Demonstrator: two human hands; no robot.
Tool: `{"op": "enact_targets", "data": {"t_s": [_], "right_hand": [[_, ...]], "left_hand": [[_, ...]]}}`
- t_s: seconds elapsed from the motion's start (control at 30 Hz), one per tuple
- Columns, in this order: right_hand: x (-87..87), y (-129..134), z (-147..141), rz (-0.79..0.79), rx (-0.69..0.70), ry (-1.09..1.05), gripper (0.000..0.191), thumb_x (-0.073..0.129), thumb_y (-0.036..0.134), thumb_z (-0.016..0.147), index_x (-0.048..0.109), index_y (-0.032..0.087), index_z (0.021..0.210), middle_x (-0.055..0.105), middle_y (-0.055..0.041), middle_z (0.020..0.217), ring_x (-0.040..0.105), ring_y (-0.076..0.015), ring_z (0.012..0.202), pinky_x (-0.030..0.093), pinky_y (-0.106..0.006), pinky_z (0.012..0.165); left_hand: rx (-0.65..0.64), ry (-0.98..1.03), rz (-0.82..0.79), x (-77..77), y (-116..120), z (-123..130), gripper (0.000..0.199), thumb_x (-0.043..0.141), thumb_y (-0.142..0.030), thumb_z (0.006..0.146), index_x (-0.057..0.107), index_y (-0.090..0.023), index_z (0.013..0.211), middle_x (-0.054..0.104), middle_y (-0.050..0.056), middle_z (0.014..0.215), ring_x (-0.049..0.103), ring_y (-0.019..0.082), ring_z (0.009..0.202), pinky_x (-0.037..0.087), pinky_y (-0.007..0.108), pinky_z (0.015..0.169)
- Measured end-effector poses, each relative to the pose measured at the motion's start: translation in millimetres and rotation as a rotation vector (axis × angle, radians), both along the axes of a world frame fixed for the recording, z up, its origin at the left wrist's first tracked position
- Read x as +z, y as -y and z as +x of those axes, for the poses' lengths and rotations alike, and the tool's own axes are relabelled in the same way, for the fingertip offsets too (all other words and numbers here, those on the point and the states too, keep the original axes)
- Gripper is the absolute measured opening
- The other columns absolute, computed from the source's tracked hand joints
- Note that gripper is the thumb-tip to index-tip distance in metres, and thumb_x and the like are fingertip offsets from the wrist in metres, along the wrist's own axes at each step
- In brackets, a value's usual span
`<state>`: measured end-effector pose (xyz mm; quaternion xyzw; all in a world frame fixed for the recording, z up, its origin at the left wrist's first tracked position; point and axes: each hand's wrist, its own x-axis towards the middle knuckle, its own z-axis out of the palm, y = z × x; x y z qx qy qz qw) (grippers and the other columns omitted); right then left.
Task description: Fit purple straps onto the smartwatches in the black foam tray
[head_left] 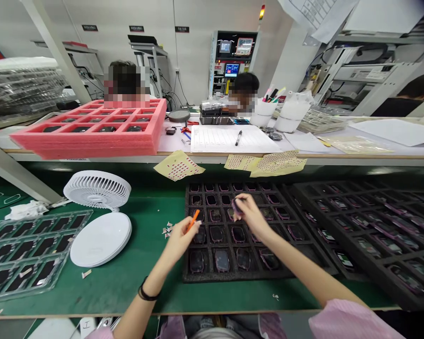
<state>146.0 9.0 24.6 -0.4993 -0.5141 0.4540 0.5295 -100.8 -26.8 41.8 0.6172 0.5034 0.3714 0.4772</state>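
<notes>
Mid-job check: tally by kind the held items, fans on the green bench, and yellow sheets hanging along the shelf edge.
Orange tool, left hand: 1
Purple-edged piece, right hand: 1
White fan: 1
Yellow sheets: 3
Total: 6

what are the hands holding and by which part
The left hand grips an orange tool below its upper end; the right hand pinches a dark purplish piece, exact part unclear.

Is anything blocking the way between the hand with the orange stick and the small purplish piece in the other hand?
Nothing visible stands between them. The left hand, holding the slim orange tool, and the small purple-edged piece in the right hand have open air between them, above the compartmented black foam tray.
</notes>
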Motion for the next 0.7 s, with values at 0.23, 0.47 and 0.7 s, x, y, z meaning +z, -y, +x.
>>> {"op": "enact_targets", "data": {"t_s": [0.23,0.47,0.7], "right_hand": [[-26.2,-67.0,115.0,0.078,-0.271,0.7,0.035,0.053,0.057,0.078,0.054,0.021,0.078,0.056,-0.0031,0.069,0.053,-0.0203,0.066,0.044,-0.037,0.068],[-40.2,-65.2,89.0,0.141,-0.252,0.946,0.034,0.055,0.052,0.082,0.065,0.019,0.081,0.056,-0.0145,0.098,0.049,-0.0332,0.104,0.037,-0.047,0.088],[-38.3,-81.4,63.8,0.099,-0.15,0.849,0.039,0.058,0.056,0.078,0.05,0.021,0.066,0.054,-0.0068,0.069,0.055,-0.0261,0.077,0.043,-0.039,0.071]], "left_hand": [[0.122,-0.739,-0.025,-15.6,-10.3,-65.6,0.03,0.042,-0.038,0.091,0.048,-0.021,0.067,0.053,0.001,0.059,0.052,0.018,0.056,0.027,0.024,0.053],[0.212,-0.825,-0.032,-16.2,-10.7,-60.0,0.024,0.042,-0.042,0.093,0.05,-0.021,0.083,0.064,0.005,0.071,0.064,0.025,0.072,0.03,0.023,0.055],[0.118,-0.643,0.059,-5.5,-4.2,-37.1,0.029,0.035,-0.041,0.094,0.054,-0.022,0.084,0.051,-0.001,0.058,0.052,0.019,0.056,0.027,0.024,0.055]]}}
